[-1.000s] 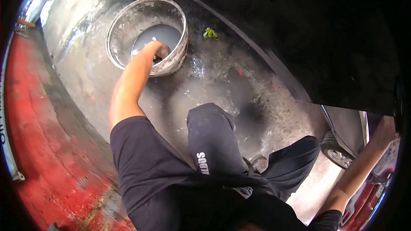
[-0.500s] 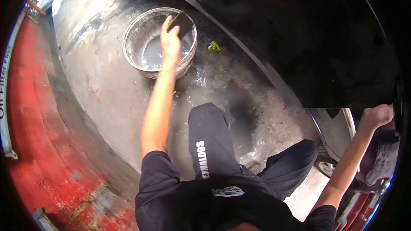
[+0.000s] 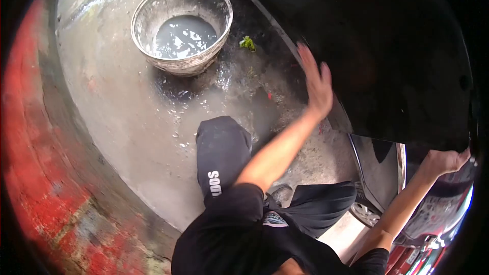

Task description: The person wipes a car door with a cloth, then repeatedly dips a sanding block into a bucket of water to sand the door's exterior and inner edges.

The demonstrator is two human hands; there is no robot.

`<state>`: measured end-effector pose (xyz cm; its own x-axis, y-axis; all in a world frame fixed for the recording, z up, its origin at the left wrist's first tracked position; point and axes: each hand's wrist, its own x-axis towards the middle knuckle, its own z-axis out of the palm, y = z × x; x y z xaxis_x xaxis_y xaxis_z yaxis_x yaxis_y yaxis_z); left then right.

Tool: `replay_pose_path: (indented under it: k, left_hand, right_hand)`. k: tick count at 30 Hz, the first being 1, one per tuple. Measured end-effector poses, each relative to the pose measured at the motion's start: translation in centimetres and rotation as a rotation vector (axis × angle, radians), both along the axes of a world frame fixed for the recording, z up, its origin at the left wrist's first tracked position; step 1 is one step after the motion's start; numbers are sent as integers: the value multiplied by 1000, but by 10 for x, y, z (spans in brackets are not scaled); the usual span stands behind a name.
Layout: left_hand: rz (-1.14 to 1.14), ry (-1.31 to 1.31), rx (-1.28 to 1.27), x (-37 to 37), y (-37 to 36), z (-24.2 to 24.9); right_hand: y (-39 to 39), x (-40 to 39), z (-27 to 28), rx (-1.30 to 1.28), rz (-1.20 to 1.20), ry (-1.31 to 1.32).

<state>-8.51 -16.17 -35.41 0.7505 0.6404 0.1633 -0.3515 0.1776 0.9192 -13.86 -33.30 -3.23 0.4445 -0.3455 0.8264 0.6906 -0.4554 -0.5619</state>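
Observation:
My left hand [image 3: 317, 89] is at the lower left edge of a black car door [image 3: 397, 71], its thumb apart from its stretched fingers. The dark flat sanding pad it held a moment ago blends into the black surface, so its outline is not visible. On the far right, my right hand [image 3: 444, 162] is closed around the door's edge, the fingertips partly hidden. A round, scuffed bucket [image 3: 191, 66] with grey water [image 3: 186, 35] stands on the wet floor, up and left of my left hand.
A bit of green leaf [image 3: 247, 44] lies on the concrete floor [image 3: 122, 117] between bucket and door. Along the left runs a worn red-painted strip [image 3: 46, 173]. A car wheel [image 3: 364, 211] and a dark red car [image 3: 433, 219] are at lower right.
My left hand has moved from above the bucket, where it held the dark pad, right and down to the door. My right hand stays at the door's edge. The view has shifted.

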Motion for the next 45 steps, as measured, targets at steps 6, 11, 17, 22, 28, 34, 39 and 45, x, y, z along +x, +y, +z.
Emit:
replay_pose_path:
  k: [6,11,17,22,28,34,39,45]
  left_hand:
    - [78,-77,136,27,35,-11]
    - [170,-113,-71,138,177,-20]
    - [-27,-60,76,-30,-22,-7]
    - [75,-107,146,66,83,-31]
    - [31,-119,59,1,7,-8]
    - [114,-145,74,52,76,-13]
    - [161,-109,46,92,115,-13]
    - [-28,-63,137,-52,-41,-8]
  right_hand:
    - [-7,-1,9,58,-21,-39]
    - [6,2,3,45,33,-10]
    - [30,-9,7,19,-66,-37]
    - [7,-2,-7,-166,-305,-78]
    - [48,-13,-1,122,-85,11]
    - [74,-14,-6,90,-142,25]
    - [57,-9,-2,116,-73,34]
    - [63,-15,-1,67,-63,-7]
